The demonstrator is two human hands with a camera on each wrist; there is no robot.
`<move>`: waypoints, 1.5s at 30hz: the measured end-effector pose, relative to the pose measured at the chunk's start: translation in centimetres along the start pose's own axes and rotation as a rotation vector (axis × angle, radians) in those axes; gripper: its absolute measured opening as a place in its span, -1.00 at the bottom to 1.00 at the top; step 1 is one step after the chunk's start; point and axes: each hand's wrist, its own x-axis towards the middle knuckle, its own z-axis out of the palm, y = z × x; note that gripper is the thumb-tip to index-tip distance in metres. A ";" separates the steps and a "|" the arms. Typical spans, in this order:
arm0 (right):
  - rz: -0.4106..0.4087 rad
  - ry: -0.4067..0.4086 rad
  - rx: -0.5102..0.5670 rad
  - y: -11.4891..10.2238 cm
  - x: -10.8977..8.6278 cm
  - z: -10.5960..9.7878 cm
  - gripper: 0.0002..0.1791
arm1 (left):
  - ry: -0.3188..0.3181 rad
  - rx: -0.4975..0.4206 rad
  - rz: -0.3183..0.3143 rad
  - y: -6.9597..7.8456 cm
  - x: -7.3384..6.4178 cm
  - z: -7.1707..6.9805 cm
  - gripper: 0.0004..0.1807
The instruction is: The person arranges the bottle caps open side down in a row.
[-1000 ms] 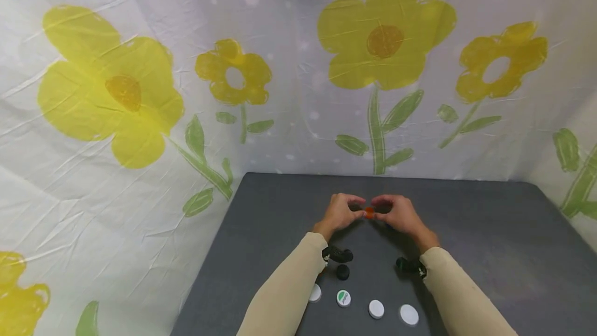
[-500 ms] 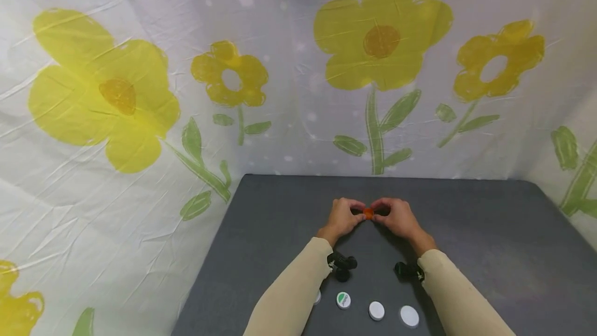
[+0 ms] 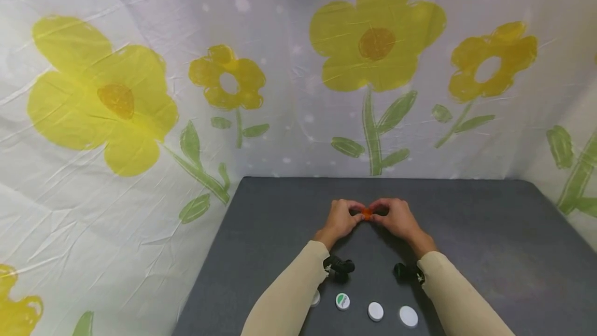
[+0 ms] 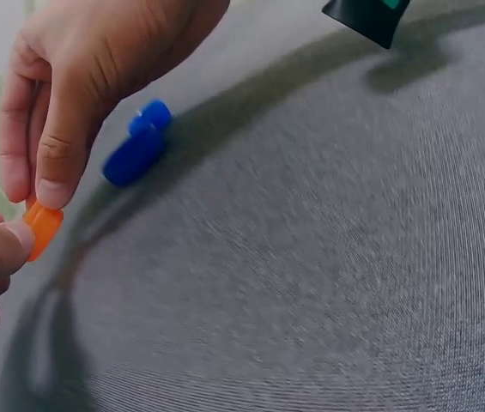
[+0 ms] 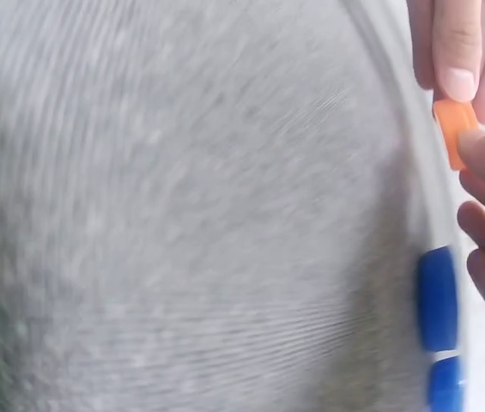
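The left hand (image 3: 339, 219) and right hand (image 3: 395, 218) each pinch the orange piece (image 3: 367, 214) between thumb and finger, tips nearly closed, at the middle of the tabletop's (image 3: 471, 253) width and toward its far edge. The piece appears to be held above the surface, as the shadows fall apart from the fingers. The grip from opposite sides presumably suits so small a part.

Two blue pieces (image 4: 136, 156) lie close together near the hands; the head view does not show them. Nearer the person, a row of four caps sits between the sleeves: a white cap (image 3: 315, 298) partly covered by the left sleeve (image 3: 284, 294), a green-marked cap (image 3: 342, 302) and two white caps (image 3: 375, 311).

Widest room: right sleeve (image 3: 454, 287) to right edge. The left side is narrower; the far edge is near the fingertips.
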 end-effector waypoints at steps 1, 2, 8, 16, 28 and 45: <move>-0.001 0.007 0.000 -0.2 -0.1 -0.1 -0.78 | 0.002 -0.002 0.004 0.2 -0.1 -0.2 -0.81; -0.005 0.016 0.000 -0.5 -0.2 -0.3 -0.79 | 0.003 -0.008 0.014 0.3 -0.1 -0.5 -0.81; -0.028 0.073 0.009 -2.4 -0.8 -1.5 -0.80 | 0.024 -0.014 0.073 1.8 -0.5 -2.3 -0.79; -0.052 0.133 0.000 -5.7 -2.0 -3.3 -0.77 | 0.052 -0.003 0.136 4.3 -1.7 -5.0 -0.77; -0.079 0.203 0.014 -9.8 -4.8 -4.7 -0.71 | 0.107 0.032 0.256 6.8 -5.0 -8.2 -0.74; -0.028 0.259 0.076 -13.2 -10.4 -2.7 -0.66 | 0.027 -0.069 0.244 7.6 -11.3 -9.6 -0.74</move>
